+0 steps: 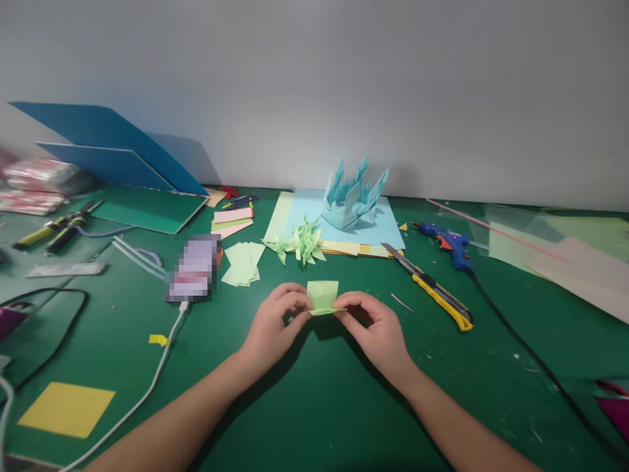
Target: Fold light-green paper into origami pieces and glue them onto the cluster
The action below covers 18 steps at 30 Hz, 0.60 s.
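A small light green piece of paper (323, 294), partly folded, is held up between both hands above the green table (314, 406). My left hand (280, 320) pinches its left lower corner between thumb and fingers. At the opposite corner, my right hand (376, 328) pinches it the same way. A folded ridge runs along the paper's lower edge, and the upper part stands up. Just beyond the hands lie folded green paper pieces (308, 241) and a stack of pale green paper slips (243, 263).
A blue folded-paper crown shape (354, 200) stands on coloured sheets at the back. To the right lie a yellow utility knife (437, 295) and a blue glue gun (449, 244) with its cord. A phone (194, 267) on a white cable, pliers (63, 229) and a yellow paper (67, 410) are left.
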Motion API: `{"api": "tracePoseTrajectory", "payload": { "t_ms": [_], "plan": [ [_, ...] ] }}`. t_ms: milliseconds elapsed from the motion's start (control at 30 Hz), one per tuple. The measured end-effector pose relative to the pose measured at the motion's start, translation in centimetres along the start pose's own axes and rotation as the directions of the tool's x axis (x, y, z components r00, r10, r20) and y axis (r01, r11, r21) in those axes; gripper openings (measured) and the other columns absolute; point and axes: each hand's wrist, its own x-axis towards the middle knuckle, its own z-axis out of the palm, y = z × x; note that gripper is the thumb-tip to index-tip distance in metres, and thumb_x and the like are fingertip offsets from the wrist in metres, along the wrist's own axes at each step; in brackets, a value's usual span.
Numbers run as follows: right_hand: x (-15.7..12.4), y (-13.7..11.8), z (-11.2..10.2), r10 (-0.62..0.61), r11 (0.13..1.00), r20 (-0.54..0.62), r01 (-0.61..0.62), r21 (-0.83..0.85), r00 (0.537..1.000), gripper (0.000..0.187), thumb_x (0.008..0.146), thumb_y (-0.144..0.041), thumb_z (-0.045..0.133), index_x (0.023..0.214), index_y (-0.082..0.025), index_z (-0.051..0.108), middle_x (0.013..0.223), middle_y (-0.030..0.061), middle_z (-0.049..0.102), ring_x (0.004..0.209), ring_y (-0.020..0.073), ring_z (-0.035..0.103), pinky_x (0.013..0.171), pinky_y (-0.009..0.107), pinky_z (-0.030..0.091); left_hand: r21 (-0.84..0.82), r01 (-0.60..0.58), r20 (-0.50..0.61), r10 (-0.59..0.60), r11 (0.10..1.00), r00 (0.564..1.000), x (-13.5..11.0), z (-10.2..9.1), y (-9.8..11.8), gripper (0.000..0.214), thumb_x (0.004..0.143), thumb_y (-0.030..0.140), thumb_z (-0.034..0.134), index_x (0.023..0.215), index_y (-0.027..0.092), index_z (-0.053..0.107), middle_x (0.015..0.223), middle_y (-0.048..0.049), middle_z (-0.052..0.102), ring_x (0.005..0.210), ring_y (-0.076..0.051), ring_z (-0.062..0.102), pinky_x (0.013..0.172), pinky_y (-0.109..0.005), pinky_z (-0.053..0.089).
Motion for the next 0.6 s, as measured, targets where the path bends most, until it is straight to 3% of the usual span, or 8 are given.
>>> {"api": "tracePoseTrajectory", "payload": {
  "t_ms": [167,433,600],
  "plan": [
    [-0.2,0.3,-0.2,-0.158,0.972,0.099,0.172,-0.162,0.983,0.015,0.078,-0.014,0.053,0.073,-0.024,0.063,0.082,0.0032,0.068,0.081,0.0199,0.064,0.074,0.034,0.050,0.280,-0.146,-0.014,0.156,0.949,0.988,0.3,-0.7,-0.5,0.022,0.075,0.006,0.052,0.074,0.022,0.068,0.073,-0.0016,0.054,0.072,-0.016,0.053,0.065,-0.028,0.043],
    [0.1,0.5,-0.4,-0.211,0.906,0.293,0.299,-0.299,0.932,0.012,0.085,-0.022,0.057,0.078,-0.023,0.066,0.083,0.0035,0.070,0.081,0.0197,0.063,0.076,0.034,0.046,0.264,-0.192,0.143,0.158,0.945,0.977,0.3,-0.6,-1.1,0.020,0.076,0.008,0.055,0.082,0.021,0.069,0.085,-0.0059,0.068,0.081,-0.019,0.062,0.075,-0.030,0.047],
    [0.2,0.4,-0.5,-0.218,0.890,0.335,0.328,-0.318,0.917,0.016,0.089,-0.022,0.052,0.077,-0.021,0.064,0.083,0.0041,0.070,0.079,0.0190,0.061,0.075,0.034,0.044,0.232,-0.209,0.242,0.152,0.950,0.958,0.6,-1.1,-0.8,0.009,0.079,0.022,0.062,0.079,0.023,0.071,0.081,-0.0054,0.073,0.080,-0.020,0.064,0.075,-0.031,0.047]
  ]
}}
